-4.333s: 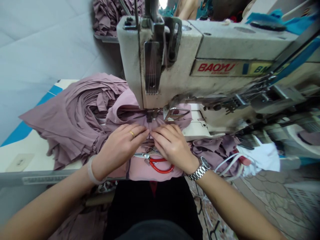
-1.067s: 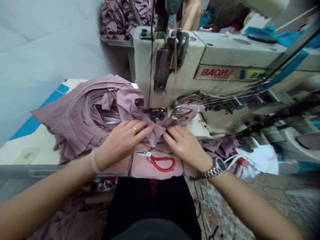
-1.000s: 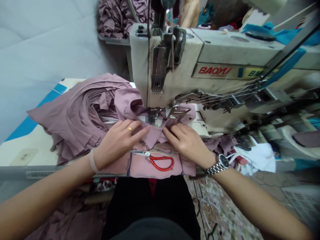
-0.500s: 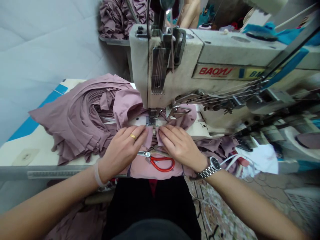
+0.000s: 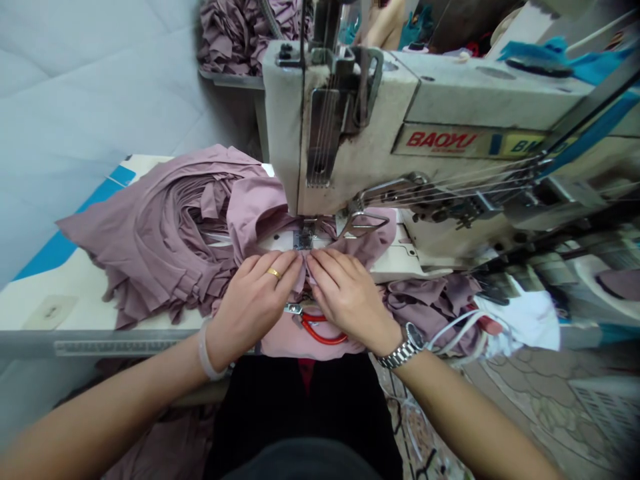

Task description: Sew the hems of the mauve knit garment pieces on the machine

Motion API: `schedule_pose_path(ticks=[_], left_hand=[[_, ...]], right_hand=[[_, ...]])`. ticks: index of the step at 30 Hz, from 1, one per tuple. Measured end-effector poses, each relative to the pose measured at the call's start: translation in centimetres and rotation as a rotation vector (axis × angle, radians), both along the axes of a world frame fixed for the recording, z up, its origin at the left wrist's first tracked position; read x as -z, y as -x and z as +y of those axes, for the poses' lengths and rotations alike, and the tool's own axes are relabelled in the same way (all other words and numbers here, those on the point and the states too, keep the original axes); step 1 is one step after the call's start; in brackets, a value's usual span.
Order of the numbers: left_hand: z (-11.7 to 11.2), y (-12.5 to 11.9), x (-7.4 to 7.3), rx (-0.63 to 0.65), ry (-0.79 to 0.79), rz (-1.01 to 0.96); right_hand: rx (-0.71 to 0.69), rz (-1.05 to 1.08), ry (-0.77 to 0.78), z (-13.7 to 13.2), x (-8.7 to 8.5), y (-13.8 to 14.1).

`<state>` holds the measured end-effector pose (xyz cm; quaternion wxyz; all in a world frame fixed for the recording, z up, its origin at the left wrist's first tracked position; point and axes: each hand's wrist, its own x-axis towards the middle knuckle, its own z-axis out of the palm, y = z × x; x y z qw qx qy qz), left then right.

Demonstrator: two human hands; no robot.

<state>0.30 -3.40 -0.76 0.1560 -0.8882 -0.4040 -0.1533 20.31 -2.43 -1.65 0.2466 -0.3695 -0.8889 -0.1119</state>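
Note:
At the sewing machine point(image 5: 345, 167), both my hands pinch a mauve fabric piece point(image 5: 257, 203) just in front of the presser foot point(image 5: 303, 239). My left hand point(image 5: 260, 287), with a gold ring, is closed on the fabric left of the foot. Close beside it, my right hand point(image 5: 350, 293) is closed on the right part, fingertips almost touching the left ones. The fabric loops behind the hands on both sides of the foot. Below my hands lie red-handled scissors point(image 5: 324, 340), partly covered by the right hand, on a pink pad point(image 5: 290, 342).
A thick stack of mauve fabric pieces point(image 5: 155, 227) covers the table's left side. More mauve cloth point(image 5: 435, 300) and a white cloth point(image 5: 530, 317) lie at the right. Behind the machine are a heaped bin point(image 5: 233, 40) and part of another person point(image 5: 387, 27).
My right hand has moved left toward my left hand, which has shifted slightly right. The gap between the two fabric edges has closed. The right hand now covers more of the scissors.

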Motion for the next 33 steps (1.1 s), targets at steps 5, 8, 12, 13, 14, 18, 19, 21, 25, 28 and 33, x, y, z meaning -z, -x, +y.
schedule_pose_path(ticks=[5, 8, 12, 13, 14, 18, 19, 21, 25, 28, 33], left_hand=[[-0.2, -0.3, -0.1, -0.031, 0.011, 0.0], [0.0, -0.5, -0.2, -0.027, 0.014, -0.021], [0.2, -0.7, -0.1, -0.026, 0.028, -0.038], [0.2, -0.7, 0.0, -0.028, 0.035, -0.036], [0.3, -0.6, 0.1, -0.027, 0.041, -0.038], [0.4, -0.3, 0.3, -0.007, 0.04, -0.07], [0.5, -0.3, 0.2, -0.004, 0.034, -0.074], [0.6, -0.4, 0.0, -0.003, 0.022, -0.066], [1.0, -0.5, -0.2, -0.026, 0.019, -0.027], [1.4, -0.4, -0.1, -0.026, 0.027, -0.018], [1.8, 0.0, 0.3, 0.016, 0.067, -0.023]], right_hand=[[0.031, -0.018, 0.025, 0.0, -0.1, 0.2], [0.032, -0.037, 0.014, 0.0, -0.1, 0.3], [0.032, -0.059, -0.022, 0.0, -0.4, 0.3], [0.033, -0.061, -0.025, 0.0, -0.4, 0.3], [0.033, -0.063, -0.025, 0.0, -0.4, 0.3], [0.019, -0.063, -0.021, 0.1, -0.3, 0.2], [0.016, -0.061, -0.013, 0.1, -0.2, 0.2], [0.023, -0.055, 0.014, 0.2, -0.1, 0.1], [0.061, -0.048, 0.055, 0.6, -0.1, 0.3], [0.082, -0.042, 0.064, 0.9, -0.3, 0.6], [0.106, -0.045, 0.084, 1.2, -0.4, 0.8]])
